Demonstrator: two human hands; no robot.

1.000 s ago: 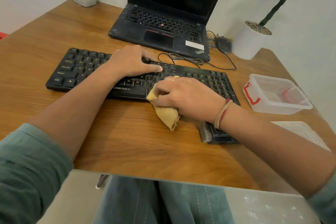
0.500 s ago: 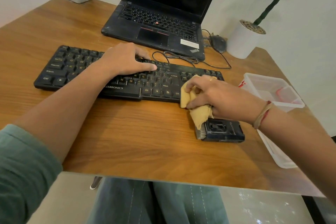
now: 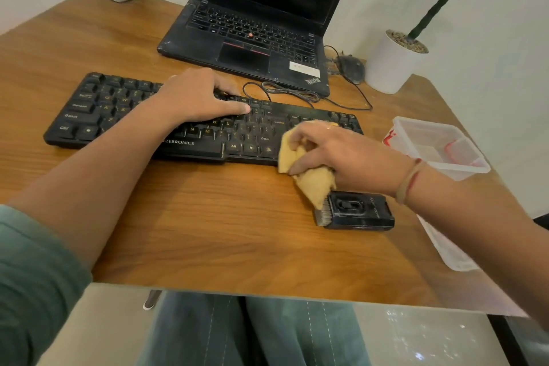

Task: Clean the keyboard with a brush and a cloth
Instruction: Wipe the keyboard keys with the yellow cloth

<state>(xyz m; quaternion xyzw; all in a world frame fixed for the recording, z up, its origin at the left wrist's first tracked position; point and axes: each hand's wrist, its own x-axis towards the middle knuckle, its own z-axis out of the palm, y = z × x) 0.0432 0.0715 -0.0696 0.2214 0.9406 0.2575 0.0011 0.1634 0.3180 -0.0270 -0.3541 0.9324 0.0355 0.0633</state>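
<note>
**Cloth-wiping stage of the keyboard cleaning.** A black, full-size wired keyboard (image 3: 98, 110) is shown lying across the middle of a brown wood-grain table (image 3: 208, 232), in front of an open black laptop (image 3: 252, 36). The left hand (image 3: 199, 98) is laid flat on the middle keys, fingers extended and nothing grasped. This placement is judged to act as a brace, so that the keyboard is not pushed along the table by the wiping strokes. A crumpled mustard-yellow cloth (image 3: 312, 184) is bunched in the curled fingers of the right hand (image 3: 341, 154) and pressed against the front edge of the keyboard near its right end, with one corner hanging down onto the table. The bunched grip is presumably chosen so that a firm pad is presented to the keys. A small black block-handled brush with grey bristles (image 3: 356, 211) is set down on the table just in front of the right hand. Its bristles appear to be touched by the trailing corner of the cloth, and it lies within reach but is not held. A clear plastic box with red clips (image 3: 439, 145) and a clear lid (image 3: 445, 246) are placed at the right edge of the table, apart from the keyboard. The number pad is largely hidden by the right hand, so its condition cannot be told.
</note>
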